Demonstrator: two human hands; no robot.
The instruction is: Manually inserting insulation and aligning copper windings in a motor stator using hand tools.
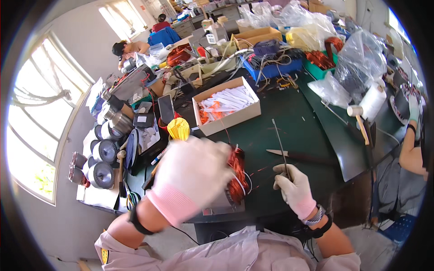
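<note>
My left hand, in a white glove with a pink cuff, is smeared by motion in the middle of the view. Its fingers are blurred, so I cannot make out what they hold, if anything. Just right of it lies a bundle of copper wire with a white loop at its side, partly hidden by the glove. My right hand, gloved the same way, is closed round a thin, straight metal rod that points up and away. Beyond this hand a knife with a pointed blade lies on the dark green table.
A cardboard box of white paper strips stands ahead. Yellow sticks stand bundled behind my left hand, near a phone. Motor housings and a hammer are left. A blue crate sits farther back; another person's arm is right.
</note>
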